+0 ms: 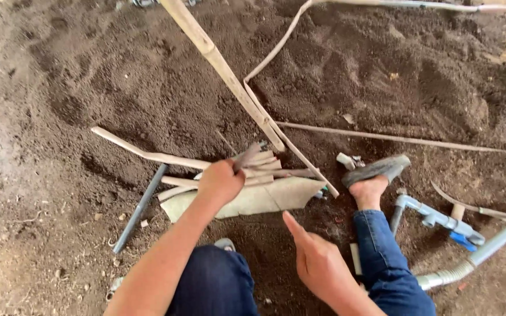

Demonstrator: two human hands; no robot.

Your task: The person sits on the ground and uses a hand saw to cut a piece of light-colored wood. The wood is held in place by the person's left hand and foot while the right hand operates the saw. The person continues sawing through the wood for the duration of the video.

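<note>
Down here, everything is placed by the pale sack [253, 200] lying flat on the dark soil
Left hand: the left hand [221, 181] is fisted tight over the upper edge of the sack, clamped on a small dark tool [247, 155] whose tip juts up and to the right of the knuckles
Right hand: the right hand [317, 263] hovers below the sack's right end, holding nothing, forefinger stretched toward the sack, other fingers loosely curled
Cut sticks: a bundle of short pale cut sticks [265, 167] rests on the sack's top edge, touching the left hand's tool
Sack contents: whether anything is inside cannot be told; it looks flat
Bamboo pole: a long bamboo pole [218, 61] slants from the top of the view down to the sticks above the sack
Bent strip: a thin pale strip [276, 50] loops beside the pole and runs down past the sack's right end
Curved stick: a long curved stick [147, 153] lies above and left of the sack
Dark rod: a dark rod [139, 209] lies just left of the sack
Foot: a sandalled foot [376, 172] sits right of the sack, blue trouser leg below it
Pipework: a grey pipe fitting with blue valve [440, 222] and a corrugated grey hose [475, 254] lie well right of the sack
</note>
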